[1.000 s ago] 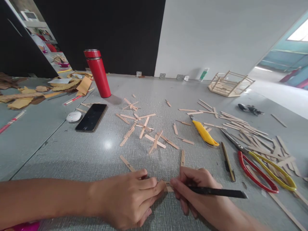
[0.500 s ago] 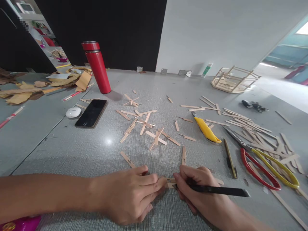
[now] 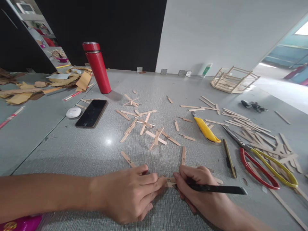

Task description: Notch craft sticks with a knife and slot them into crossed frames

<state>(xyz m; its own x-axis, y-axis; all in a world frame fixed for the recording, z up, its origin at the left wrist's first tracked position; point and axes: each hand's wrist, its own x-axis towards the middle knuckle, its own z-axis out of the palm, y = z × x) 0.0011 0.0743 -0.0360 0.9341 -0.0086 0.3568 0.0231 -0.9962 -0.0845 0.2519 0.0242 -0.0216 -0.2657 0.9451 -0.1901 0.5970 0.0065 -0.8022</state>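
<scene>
My left hand is closed, its fingertips pressing a notched wooden craft stick against the table. My right hand grips a slim black craft knife like a pen. The knife's tip meets the notched stick, though the fingers partly hide that spot. Just beyond the hands lie two other notched sticks, one on the left and one on the right. Several sticks slotted into small crosses stand farther up the table.
On the right are a yellow utility knife, a gold pen, red-and-yellow-handled scissors and a pile of craft sticks. A stick frame stands behind. Left are a phone, white earbud case and red flask.
The far end of the black craft knife has shifted very slightly left. Both hands and the notched stick stay nearly in place.
</scene>
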